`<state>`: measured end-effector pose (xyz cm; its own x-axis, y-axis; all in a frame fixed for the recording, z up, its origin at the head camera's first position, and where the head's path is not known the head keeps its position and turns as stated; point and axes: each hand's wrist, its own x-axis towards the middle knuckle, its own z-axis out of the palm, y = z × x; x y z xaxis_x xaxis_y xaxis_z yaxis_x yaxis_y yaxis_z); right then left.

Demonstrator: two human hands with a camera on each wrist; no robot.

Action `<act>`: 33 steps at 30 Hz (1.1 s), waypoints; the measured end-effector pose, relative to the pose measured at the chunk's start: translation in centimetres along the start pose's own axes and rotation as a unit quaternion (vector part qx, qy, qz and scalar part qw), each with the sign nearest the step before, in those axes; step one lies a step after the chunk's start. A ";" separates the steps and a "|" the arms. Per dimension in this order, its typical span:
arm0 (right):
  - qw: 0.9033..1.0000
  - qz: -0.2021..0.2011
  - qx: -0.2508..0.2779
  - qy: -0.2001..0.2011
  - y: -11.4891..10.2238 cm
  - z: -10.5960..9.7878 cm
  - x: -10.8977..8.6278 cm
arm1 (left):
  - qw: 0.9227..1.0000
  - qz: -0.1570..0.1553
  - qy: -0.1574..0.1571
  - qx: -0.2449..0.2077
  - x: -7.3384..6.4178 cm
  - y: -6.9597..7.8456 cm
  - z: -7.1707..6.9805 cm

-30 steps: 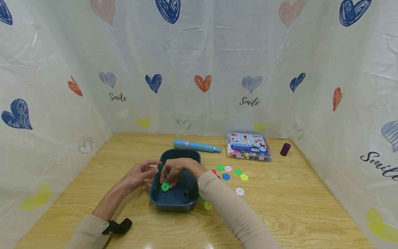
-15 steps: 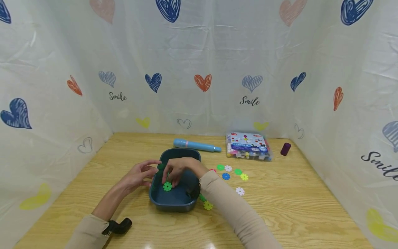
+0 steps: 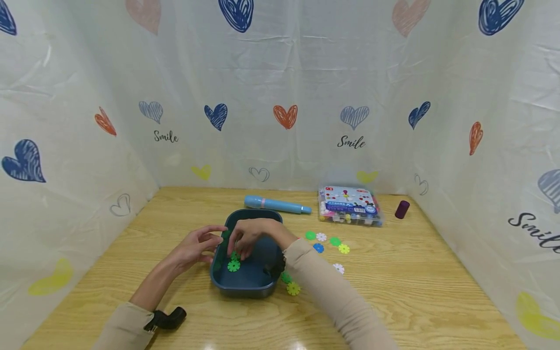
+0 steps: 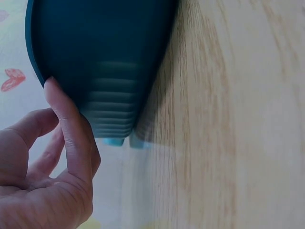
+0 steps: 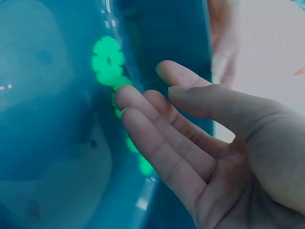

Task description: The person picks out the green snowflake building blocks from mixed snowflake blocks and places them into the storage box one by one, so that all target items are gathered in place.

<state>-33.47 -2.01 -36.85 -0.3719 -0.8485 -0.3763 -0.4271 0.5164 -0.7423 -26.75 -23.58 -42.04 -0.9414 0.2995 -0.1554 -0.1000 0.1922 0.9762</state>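
Observation:
Inside a dark blue plastic bin (image 3: 246, 293), green flower-shaped snowflake discs (image 3: 234, 266) lie in a row along the left wall. My right hand (image 3: 249, 234) reaches down into the bin over them. In the right wrist view, its fingers are fairly straight, close beside a green disc (image 5: 107, 61) and partly covering others; nothing is held between thumb and fingers. My left hand (image 3: 198, 249) is at the bin's left side. A fingertip of that hand (image 4: 71, 186) touches the bin's rim in the left wrist view, with the other fingers loosely bent.
Right of the bin lie loose discs: blue (image 3: 318, 248), yellow (image 3: 293, 288), white (image 3: 339, 268) and several more, some hidden by the right sleeve. Behind stand a blue tube (image 3: 277, 204), a clear box of coloured parts (image 3: 350, 206) and a dark purple cylinder (image 3: 402, 209).
My right hand has shifted slightly up and away within the bin, and a second green disc shows below its fingers. The left hand stays at the rim.

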 end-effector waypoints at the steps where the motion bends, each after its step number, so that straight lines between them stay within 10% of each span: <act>1: 1.000 -0.006 -0.002 0.003 -0.1 -0.2 -0.4 | 1.000 0.000 0.000 0.001 0.0 0.0 0.0; 15: 0.995 -0.021 -0.041 0.089 1.1 -4.2 -9.4 | 1.000 0.002 0.006 -0.001 -0.1 -0.1 0.1; 33: 0.978 0.021 -0.065 0.196 9.2 -3.1 -18.3 | 1.000 -0.005 0.016 -0.004 0.2 -0.3 0.2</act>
<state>-33.14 18.62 -35.14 -0.6673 -0.7306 -0.1445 -0.4966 0.5811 -0.6448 -26.85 -23.36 -42.38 -0.9500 0.2674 -0.1612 -0.1130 0.1870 0.9758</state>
